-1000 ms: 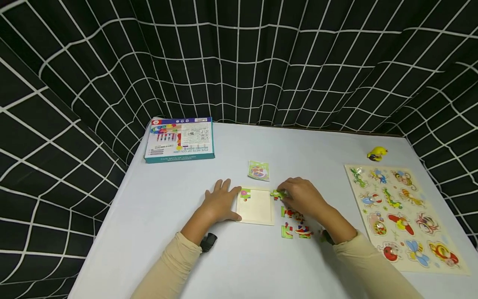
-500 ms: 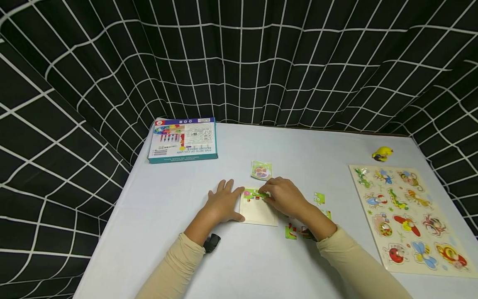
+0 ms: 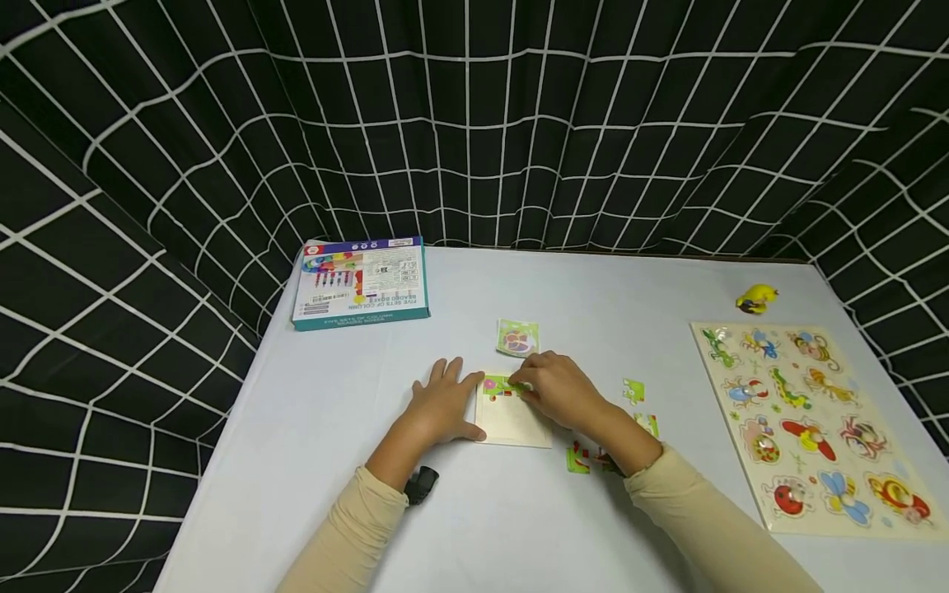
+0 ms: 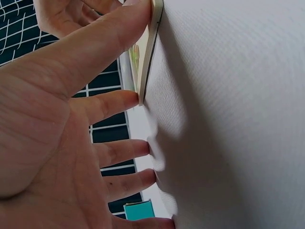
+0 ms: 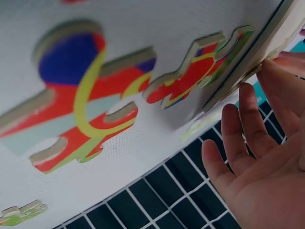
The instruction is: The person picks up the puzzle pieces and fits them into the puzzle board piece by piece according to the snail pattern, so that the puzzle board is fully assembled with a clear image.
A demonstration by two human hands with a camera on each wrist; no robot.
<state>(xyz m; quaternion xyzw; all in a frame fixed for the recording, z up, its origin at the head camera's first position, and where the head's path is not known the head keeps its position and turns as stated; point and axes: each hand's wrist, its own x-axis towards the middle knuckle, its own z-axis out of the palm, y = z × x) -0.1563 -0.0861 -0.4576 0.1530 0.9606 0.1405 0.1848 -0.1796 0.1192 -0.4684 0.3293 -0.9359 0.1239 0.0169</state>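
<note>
A shallow wooden puzzle tray (image 3: pixel 511 427) lies on the white table. My left hand (image 3: pixel 437 408) is spread beside it, thumb and index fingertip touching its left edge; in the left wrist view the thumb (image 4: pixel 95 50) lies along the edge. In the tray's upper left corner sits a green puzzle piece with a pink spot (image 3: pixel 490 385). Right beside it, my right hand (image 3: pixel 563 391) pinches a second green-and-red puzzle piece (image 3: pixel 513 387) at the top of the tray, its fingers partly covering it. Loose red, yellow and blue pieces (image 5: pixel 86 105) show large in the right wrist view.
Behind the tray lies a small picture card (image 3: pixel 518 338). Several loose pieces (image 3: pixel 577 459) lie to the right, some under the forearm. A cardboard box (image 3: pixel 362 284) stands back left. An insect board (image 3: pixel 811 428) and a yellow toy (image 3: pixel 758 298) are at right.
My right hand has moved left, bringing the green-and-red piece from outside the tray to beside the corner piece, and lingers there. My left hand keeps its place at the tray's edge.
</note>
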